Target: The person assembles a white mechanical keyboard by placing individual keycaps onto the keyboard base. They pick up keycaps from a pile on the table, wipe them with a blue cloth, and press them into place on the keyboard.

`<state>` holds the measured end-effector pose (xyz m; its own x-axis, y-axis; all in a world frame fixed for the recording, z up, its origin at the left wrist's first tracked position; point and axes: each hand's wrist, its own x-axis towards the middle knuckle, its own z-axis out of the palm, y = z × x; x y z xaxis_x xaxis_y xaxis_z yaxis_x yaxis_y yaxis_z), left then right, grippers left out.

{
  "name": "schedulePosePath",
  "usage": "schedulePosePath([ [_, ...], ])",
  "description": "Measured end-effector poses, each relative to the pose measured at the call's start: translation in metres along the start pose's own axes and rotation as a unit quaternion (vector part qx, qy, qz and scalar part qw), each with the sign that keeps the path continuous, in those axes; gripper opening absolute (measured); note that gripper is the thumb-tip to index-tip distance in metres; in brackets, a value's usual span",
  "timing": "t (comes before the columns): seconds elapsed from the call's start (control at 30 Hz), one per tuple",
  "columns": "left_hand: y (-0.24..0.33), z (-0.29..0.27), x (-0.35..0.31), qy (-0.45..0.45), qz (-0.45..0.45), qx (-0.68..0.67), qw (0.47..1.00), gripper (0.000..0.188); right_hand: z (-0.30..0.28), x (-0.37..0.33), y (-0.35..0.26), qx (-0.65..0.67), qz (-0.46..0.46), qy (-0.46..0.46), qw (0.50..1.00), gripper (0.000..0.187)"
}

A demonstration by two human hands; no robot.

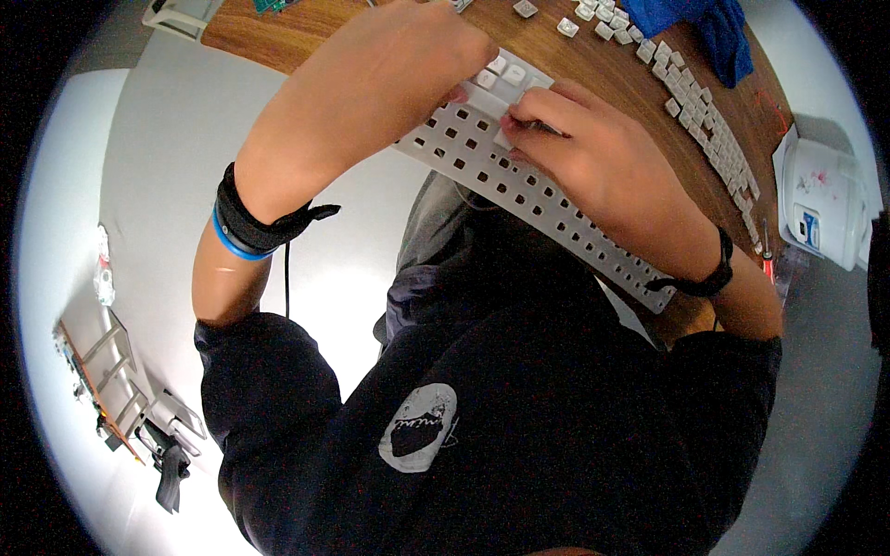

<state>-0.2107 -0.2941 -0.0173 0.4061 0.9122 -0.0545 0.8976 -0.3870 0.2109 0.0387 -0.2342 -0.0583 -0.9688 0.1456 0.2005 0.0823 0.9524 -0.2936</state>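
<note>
1. The pale perforated panel (511, 191), keyboard-like in shape, is at the near edge of the wooden table (612, 88), in front of the torso, running slantwise from upper left to lower right.
2. One panel shows: whitish and flat, pierced by rows of small squarish holes, many of them dark. At its upper part, between the hands, at least three white seated keycaps (514, 74) show; the hands hide more of that area.
3. The left hand (445, 46) bends over the panel's upper left part, back upward, forearm slanting up across the near table edge. Its fingers are mostly hidden, so I cannot tell whether they clamp anything.
4. The right hand (579, 134) reaches in from the right, knuckles raised, index finger curled, fingertips drawn close together over the panel. A small white bit shows beside them; I cannot tell whether it is pinched.
5. Two black wristbands, one per wrist; one blue band sits beside the left one.
6. Beyond the right hand, dozens of loose keycaps (700, 111) trail along the table, too crowded to count exactly.
7. Farther out: one blue cloth (728, 37), one white container (820, 199), one red-handled tool (768, 267) and a green circuit board (271, 5), partly cut off.
</note>
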Motion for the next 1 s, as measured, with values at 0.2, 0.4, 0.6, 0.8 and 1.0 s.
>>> schedulePosePath([
  [0.2, -0.011, 0.035, -0.006, 0.093, 0.008, 0.019, 0.995, 0.029, 0.005, 0.002, 0.000, 0.016, 0.027, -0.019, 0.999, 0.018],
  [0.4, -0.013, 0.031, -0.004, 0.063, 0.006, 0.023, 0.998, 0.036, -0.001, -0.007, 0.012, 0.099, 0.047, 0.042, 0.993, 0.020],
  [0.6, 0.000, 0.017, -0.004, -0.012, -0.021, 0.061, 0.998, 0.043, -0.030, -0.029, 0.026, 0.094, 0.131, 0.041, 0.986, 0.025],
  [0.8, 0.018, 0.019, -0.002, 0.009, 0.098, 0.039, 0.994, 0.051, -0.047, -0.047, 0.044, 0.042, 0.155, -0.015, 0.987, 0.028],
  [1.0, 0.027, 0.010, 0.017, -0.042, 0.128, 0.042, 0.990, 0.048, -0.073, -0.055, 0.053, 0.024, 0.172, -0.033, 0.984, 0.029],
])
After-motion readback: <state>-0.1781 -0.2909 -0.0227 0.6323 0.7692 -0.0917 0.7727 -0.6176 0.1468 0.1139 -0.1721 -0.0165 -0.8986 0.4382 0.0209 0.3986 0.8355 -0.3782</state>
